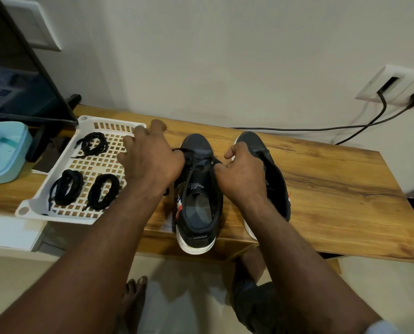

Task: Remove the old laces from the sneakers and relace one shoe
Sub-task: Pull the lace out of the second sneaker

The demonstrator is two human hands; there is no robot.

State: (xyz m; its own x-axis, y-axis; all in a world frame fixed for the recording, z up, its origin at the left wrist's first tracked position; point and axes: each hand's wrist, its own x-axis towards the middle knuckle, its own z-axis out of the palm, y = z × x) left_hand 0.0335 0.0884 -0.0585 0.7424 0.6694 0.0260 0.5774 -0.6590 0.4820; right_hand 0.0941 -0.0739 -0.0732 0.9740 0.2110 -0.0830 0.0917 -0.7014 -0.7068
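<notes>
2 hands work on the left sneaker point(198, 208), heel at the wooden counter's point(333, 189) near edge beside the right sneaker point(277, 186): the left hand point(150, 162) pinches the black lace point(193, 165) at the left eyelets, outer fingers point(139, 131) lifted, and the curled right hand point(243, 174) pinches it at the right eyelets. left of them a white tray point(85, 120) holds 3 coiled laces point(67, 173); a wall socket point(391, 83) lies beyond.

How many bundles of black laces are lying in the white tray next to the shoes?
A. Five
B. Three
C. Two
B: the white tray holds three coiled lace bundles, one at the far end and two side by side nearer the person.
</notes>
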